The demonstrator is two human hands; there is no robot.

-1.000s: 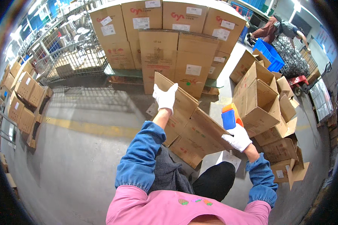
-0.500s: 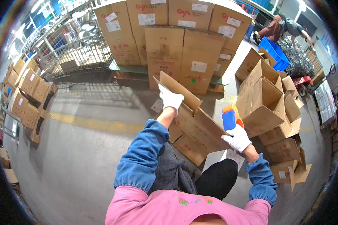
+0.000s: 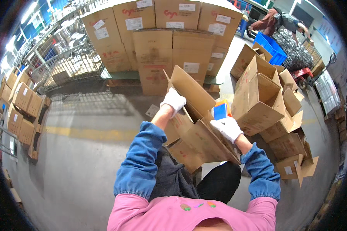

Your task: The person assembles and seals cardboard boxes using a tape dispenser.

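Note:
A cardboard box (image 3: 194, 140), partly unfolded, leans in front of my knees with its flaps standing up. My left hand (image 3: 174, 101), in a white glove, is closed on the edge of its left flap. My right hand (image 3: 228, 128), gloved too, is wrapped round a blue and orange tape dispenser (image 3: 220, 111) over the box's right side. The dispenser's handle is hidden by the glove. The box now gapes between its raised far panel and the near one.
Open empty cartons (image 3: 258, 94) lie stacked at my right. Ahead, tall closed cartons (image 3: 154, 57) stand on a pallet. A wire cage (image 3: 61, 63) of metal parts is at the far left, with boxes (image 3: 29, 96) on pallets nearer. Far right, a person (image 3: 283, 19) bends by a blue crate (image 3: 270, 47).
The box has been spread from nearly flat to partly open, its far panel lifting. My right hand has moved left with the tape dispenser; my left hand keeps its hold on the flap.

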